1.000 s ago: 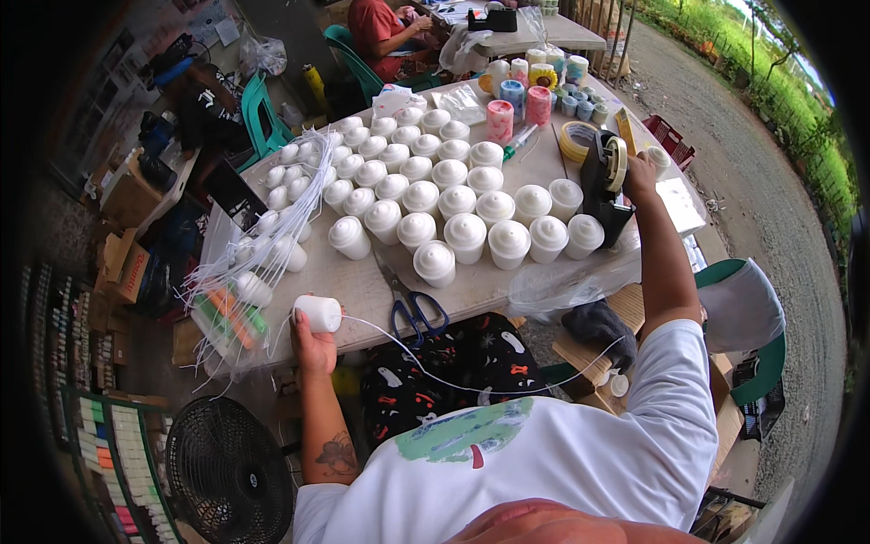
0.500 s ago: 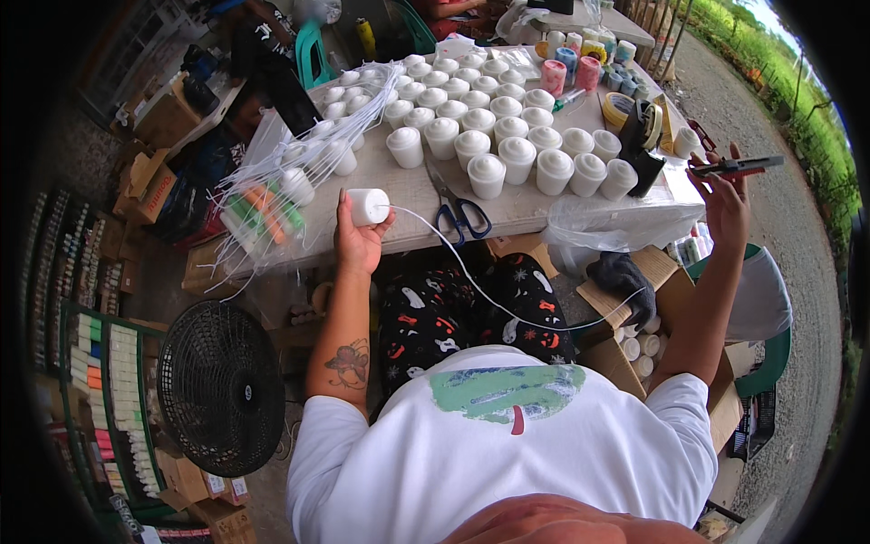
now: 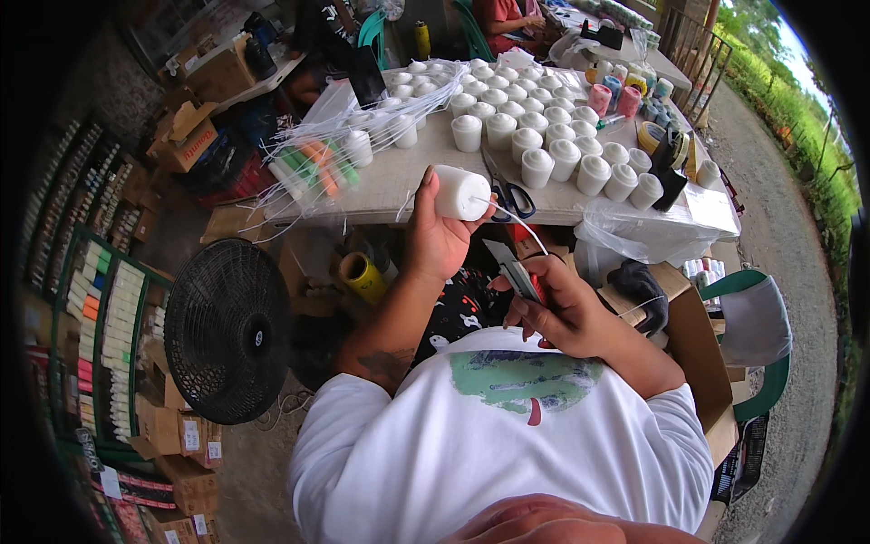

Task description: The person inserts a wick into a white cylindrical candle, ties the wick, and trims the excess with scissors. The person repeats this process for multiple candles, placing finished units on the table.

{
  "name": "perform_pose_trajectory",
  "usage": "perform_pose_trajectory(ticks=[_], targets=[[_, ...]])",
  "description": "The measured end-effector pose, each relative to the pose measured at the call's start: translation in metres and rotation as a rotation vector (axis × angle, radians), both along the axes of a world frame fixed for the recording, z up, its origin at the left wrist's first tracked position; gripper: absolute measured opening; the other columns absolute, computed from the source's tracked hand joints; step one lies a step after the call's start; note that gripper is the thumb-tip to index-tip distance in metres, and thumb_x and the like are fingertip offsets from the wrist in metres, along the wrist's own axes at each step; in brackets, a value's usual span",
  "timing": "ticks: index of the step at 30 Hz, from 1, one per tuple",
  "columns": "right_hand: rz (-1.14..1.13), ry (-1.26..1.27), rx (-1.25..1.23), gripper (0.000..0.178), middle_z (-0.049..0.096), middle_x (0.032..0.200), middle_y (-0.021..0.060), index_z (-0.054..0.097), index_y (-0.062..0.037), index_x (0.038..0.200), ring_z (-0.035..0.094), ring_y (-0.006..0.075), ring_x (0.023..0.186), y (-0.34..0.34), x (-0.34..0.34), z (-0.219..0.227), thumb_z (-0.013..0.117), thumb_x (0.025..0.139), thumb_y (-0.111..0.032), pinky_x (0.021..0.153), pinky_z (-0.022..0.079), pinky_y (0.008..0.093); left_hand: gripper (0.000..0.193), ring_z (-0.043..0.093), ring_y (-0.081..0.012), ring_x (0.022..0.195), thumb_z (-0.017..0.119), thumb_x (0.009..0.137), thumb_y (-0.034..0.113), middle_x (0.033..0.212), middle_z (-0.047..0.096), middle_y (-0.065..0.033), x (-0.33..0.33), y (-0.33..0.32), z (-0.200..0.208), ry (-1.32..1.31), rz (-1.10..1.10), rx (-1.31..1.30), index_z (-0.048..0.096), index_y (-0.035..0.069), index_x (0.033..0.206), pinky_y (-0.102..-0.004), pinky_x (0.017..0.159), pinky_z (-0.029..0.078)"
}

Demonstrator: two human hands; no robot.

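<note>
Over my lap, my left hand (image 3: 435,240) is closed around a white pillar candle (image 3: 460,193) tilted on its side. Its flat end points right, and a long white wick (image 3: 523,224) comes out of the middle. The wick curves down to the fingers of my right hand (image 3: 573,313). That hand grips a utility knife (image 3: 515,275) with a grey and red body, its blade end toward the candle. Whether the right fingers also pinch the wick is unclear. Beyond the candle, scissors (image 3: 515,201) with dark blue handles lie at the table's front edge.
Many white candles (image 3: 536,168) stand on the table (image 3: 426,207), with loose white wicks (image 3: 299,150) at left. A black tape dispenser (image 3: 671,168) stands at right, above draped clear plastic (image 3: 634,227). A black fan (image 3: 227,331) is at lower left. Another person (image 3: 507,23) sits beyond.
My right hand has come in from the far right with the knife, down near the candle. My left hand has moved the candle rightward, its wick end turned toward the knife. The view has shifted.
</note>
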State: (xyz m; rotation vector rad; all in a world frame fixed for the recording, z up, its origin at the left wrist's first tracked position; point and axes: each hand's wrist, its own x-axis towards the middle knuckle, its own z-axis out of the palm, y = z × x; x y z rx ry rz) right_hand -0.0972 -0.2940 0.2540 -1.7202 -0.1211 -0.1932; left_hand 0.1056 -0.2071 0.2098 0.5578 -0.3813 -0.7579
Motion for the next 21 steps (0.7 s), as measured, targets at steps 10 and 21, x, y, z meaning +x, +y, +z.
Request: perform_pose_trajectory(ticks=[10,21], targets=[[-0.334,-0.447,-0.575,0.036,0.060,0.109,0.0181,0.052,0.0013,0.120,0.063,0.0295,0.096,-0.004,0.050,-0.012,0.050,0.085,0.009,0.076,0.052,0.0321,0.048,0.063,-0.0298,0.086,0.046,0.090,0.049,0.095,0.062,-0.0120,-0.011,0.002,-0.007,0.029,0.018,-0.024,0.054,0.005,0.109,-0.0425,0.080,0.051],[-0.347,-0.367,-0.572,0.037,0.060,0.106,0.0179,0.054,-0.0026,0.117,0.061,0.0354,0.092,-0.001,0.042,-0.005,0.055,0.081,0.006,0.076,0.050,0.0377,0.048,0.063,-0.0312,0.085,0.048,0.089,0.047,0.096,0.061,-0.0127,-0.019,0.000,-0.006,0.041,0.066,-0.012,0.052,0.005,0.112,-0.0418,0.078,0.052]])
